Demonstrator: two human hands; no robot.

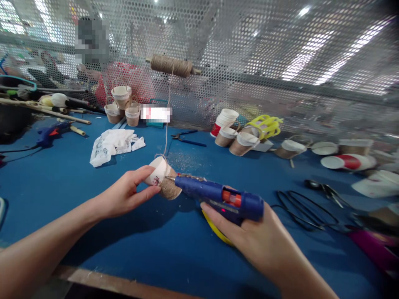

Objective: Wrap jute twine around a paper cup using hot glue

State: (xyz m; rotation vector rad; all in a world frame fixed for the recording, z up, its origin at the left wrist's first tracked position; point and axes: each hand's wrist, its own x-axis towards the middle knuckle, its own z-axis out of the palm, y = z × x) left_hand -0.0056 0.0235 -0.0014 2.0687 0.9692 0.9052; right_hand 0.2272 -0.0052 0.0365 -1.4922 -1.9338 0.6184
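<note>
Between thumb and fingers, my left hand [131, 192] grips a paper cup [158, 169] that is tilted over. Brown twine [171, 187] wraps part of the cup's side, while the rest is white with a small dark print. A single strand of twine [168, 99] runs from the cup up to a spool [171, 65] at the mesh. My right hand [246, 232] is closed round a blue hot glue gun [218, 197]. Its metal nozzle is at the cup's side, by the edge of the wrapped twine. A small red light glows on the gun's body.
Twine-wrapped cups stand at the back left [121, 97] and back right [245, 143]. White cloth [115, 143], pliers [190, 139] and a second blue glue gun [51, 133] lie on the blue table [124, 249]. Scissors [330, 193] and black cable [299, 207] lie at right. Perforated metal mesh [249, 54] rises behind.
</note>
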